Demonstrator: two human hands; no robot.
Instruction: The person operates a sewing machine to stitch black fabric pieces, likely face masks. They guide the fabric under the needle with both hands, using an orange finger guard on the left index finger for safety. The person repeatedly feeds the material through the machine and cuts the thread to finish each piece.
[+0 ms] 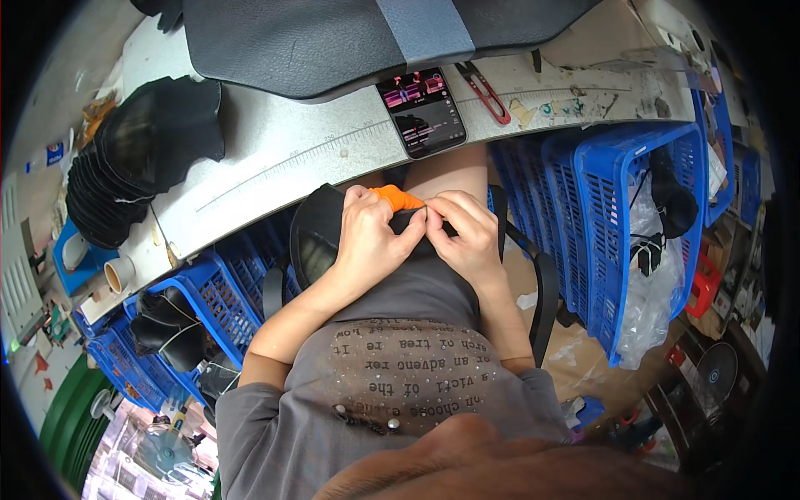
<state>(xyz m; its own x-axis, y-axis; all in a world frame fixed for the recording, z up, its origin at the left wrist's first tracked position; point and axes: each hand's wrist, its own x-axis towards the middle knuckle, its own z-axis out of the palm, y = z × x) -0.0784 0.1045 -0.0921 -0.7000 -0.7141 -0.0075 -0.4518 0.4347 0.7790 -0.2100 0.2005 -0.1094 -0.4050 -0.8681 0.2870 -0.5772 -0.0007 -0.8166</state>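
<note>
Over my lap, my left hand (371, 229) is closed around a bright orange, soft-looking piece (395, 197), whose narrow end points to the right. A black leather-like piece (317, 237) hangs from under that hand and rests against my thigh. My right hand (465, 229) meets the left at the orange tip, thumb and forefinger pinched together. What lies in this pinch is too small to make out; a dark edge shows between the two hands.
Above my lap runs the table edge, with a lit phone (422, 112), red-handled thread snips (486, 93) and a large black sheet (292, 46). Stacked black pieces (133, 150) stand at left. Blue crates (604, 225) flank me on both sides.
</note>
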